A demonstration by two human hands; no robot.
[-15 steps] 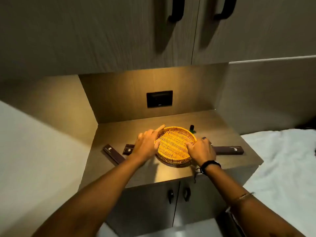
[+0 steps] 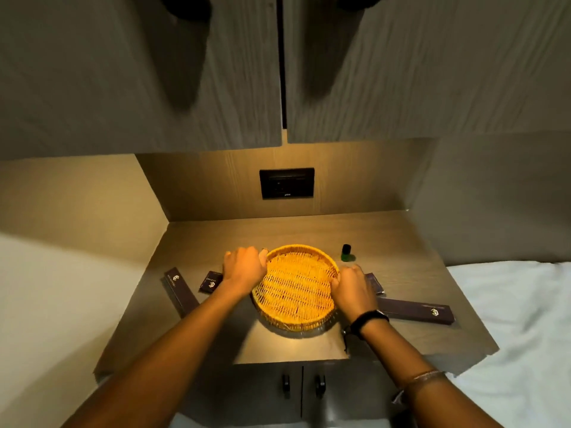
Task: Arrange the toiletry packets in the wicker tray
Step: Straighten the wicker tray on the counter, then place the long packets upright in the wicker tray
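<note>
The round yellow wicker tray [image 2: 298, 288] has been nudged nearer; it is gripped at its rim by left hand [image 2: 244, 270] and right hand [image 2: 352, 287], fingers curled, while dark rectangular toiletry packets [image 2: 415, 311] remain outside, unloaded.

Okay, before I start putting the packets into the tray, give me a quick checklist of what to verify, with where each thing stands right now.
1. Wicker tray empty and ready to fill: ok, nothing lies in it.
2. Tray flat on the counter: cannot tell; the near rim seems slightly raised.
3. Hands free to pick: not ok; left hand and right hand both grip the tray's rim.
4. Packets on the left within sight: ok; long packet and short packet lie on the counter.
5. Packets on the right: ok; one long packet is clear, another packet is partly hidden behind the right hand.
6. Small green bottle clear of the tray: ok, upright and apart.
</note>
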